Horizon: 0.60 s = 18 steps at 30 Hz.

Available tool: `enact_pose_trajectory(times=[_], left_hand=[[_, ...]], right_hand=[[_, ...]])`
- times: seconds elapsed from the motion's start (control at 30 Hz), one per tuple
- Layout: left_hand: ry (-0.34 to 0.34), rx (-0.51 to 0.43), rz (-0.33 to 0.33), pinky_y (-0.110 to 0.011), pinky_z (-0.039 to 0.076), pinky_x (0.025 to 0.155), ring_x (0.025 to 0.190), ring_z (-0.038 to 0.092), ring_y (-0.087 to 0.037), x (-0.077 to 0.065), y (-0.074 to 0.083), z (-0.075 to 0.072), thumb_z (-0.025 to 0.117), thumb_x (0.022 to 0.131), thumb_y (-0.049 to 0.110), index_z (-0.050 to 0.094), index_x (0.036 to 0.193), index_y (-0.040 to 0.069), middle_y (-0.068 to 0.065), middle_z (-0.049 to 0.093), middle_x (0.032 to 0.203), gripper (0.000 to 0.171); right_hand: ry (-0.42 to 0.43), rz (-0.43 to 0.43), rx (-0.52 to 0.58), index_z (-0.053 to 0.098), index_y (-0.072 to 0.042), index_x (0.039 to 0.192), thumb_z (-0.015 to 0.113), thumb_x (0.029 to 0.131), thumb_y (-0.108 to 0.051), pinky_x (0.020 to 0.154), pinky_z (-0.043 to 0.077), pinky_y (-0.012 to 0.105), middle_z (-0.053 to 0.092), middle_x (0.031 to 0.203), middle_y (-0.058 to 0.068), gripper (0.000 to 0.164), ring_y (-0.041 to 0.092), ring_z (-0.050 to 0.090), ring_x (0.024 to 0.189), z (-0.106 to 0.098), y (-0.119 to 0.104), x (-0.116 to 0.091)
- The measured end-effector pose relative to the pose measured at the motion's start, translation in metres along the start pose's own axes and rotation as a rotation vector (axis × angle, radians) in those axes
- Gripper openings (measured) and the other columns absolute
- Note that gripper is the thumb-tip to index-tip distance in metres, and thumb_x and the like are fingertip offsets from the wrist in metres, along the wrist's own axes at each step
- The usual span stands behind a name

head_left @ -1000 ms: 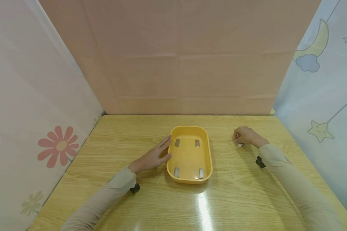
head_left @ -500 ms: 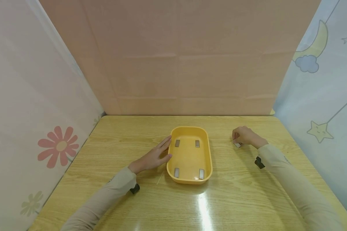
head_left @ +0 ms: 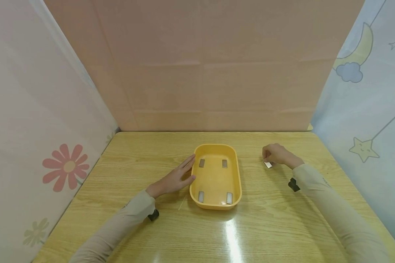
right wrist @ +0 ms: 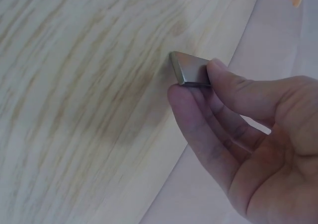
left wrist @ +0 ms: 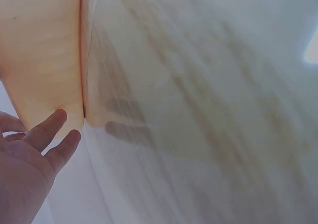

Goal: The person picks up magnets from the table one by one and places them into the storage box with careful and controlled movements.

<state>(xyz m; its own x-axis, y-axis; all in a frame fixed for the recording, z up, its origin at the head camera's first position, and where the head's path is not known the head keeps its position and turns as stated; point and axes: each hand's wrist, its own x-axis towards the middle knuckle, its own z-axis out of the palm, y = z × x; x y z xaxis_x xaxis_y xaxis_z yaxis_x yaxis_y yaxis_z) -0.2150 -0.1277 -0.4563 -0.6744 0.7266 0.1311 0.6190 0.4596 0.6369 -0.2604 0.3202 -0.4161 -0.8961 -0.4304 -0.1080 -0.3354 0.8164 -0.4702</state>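
In the head view a yellow rectangular tray (head_left: 214, 180) with rounded corners rests on the wooden table, several small flat metal blocks (head_left: 201, 196) lying near its corners. My left hand (head_left: 175, 178) touches the tray's left side with straight, spread fingers; they also show against its wall in the left wrist view. Right of the tray, my right hand (head_left: 278, 154) pinches another metal block (right wrist: 193, 69) between thumb and fingers. That block is shiny, thin and rectangular, held tilted close over the table, its near end covered by the thumb.
The wooden table (head_left: 145, 233) runs back to a plain pinkish cloth (head_left: 197, 73). Printed cloths with flowers (head_left: 68, 166) and with a moon and star (head_left: 364, 149) hang at the left and right. Light glares on the table in front of the tray.
My right hand has shifted slightly left with the metal block, whose shiny face shows more brightly now. The left hand and the tray have stayed in place.
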Motion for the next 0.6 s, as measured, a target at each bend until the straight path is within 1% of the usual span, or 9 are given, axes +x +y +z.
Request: enact_pose_trajectory(times=[0.07,0.3,0.47,0.6], left_hand=[[-0.001,-0.004,0.000,-0.053,0.022,0.115,0.149,0.008,-0.029,0.000,0.000,0.000,0.045,0.106,0.038,0.009,0.157,-0.002,-0.007,-0.003,0.166,0.074],[-0.004,0.002,-0.021,-0.048,0.020,0.116,0.149,0.004,-0.022,0.000,-0.001,0.000,0.043,0.106,0.044,0.006,0.158,0.005,-0.005,-0.003,0.166,0.075],[-0.001,0.007,-0.013,-0.049,0.021,0.116,0.149,0.005,-0.023,0.001,-0.002,0.000,0.043,0.106,0.044,0.007,0.158,0.002,-0.007,-0.003,0.166,0.075],[-0.004,0.014,-0.007,-0.048,0.020,0.116,0.150,0.005,-0.024,0.001,-0.002,0.000,0.042,0.106,0.043,0.007,0.158,0.001,-0.006,-0.003,0.166,0.075]], right_hand=[[-0.006,-0.003,0.009,0.061,0.001,0.084,0.067,0.090,0.004,0.058,0.052,0.032,0.062,0.074,0.006,0.009,0.022,0.061,0.063,0.000,-0.001,0.000],[-0.013,-0.018,0.035,0.062,0.003,0.085,0.066,0.091,0.006,0.058,0.054,0.033,0.062,0.076,0.007,0.007,0.023,0.062,0.065,-0.001,-0.007,0.000],[-0.027,-0.026,0.048,0.061,0.005,0.086,0.066,0.091,0.006,0.060,0.057,0.036,0.062,0.076,0.011,0.007,0.024,0.064,0.064,-0.002,-0.012,0.000],[-0.014,-0.032,0.048,0.061,0.004,0.085,0.066,0.091,0.006,0.059,0.056,0.036,0.061,0.075,0.010,0.008,0.025,0.065,0.062,-0.002,-0.012,0.001]])
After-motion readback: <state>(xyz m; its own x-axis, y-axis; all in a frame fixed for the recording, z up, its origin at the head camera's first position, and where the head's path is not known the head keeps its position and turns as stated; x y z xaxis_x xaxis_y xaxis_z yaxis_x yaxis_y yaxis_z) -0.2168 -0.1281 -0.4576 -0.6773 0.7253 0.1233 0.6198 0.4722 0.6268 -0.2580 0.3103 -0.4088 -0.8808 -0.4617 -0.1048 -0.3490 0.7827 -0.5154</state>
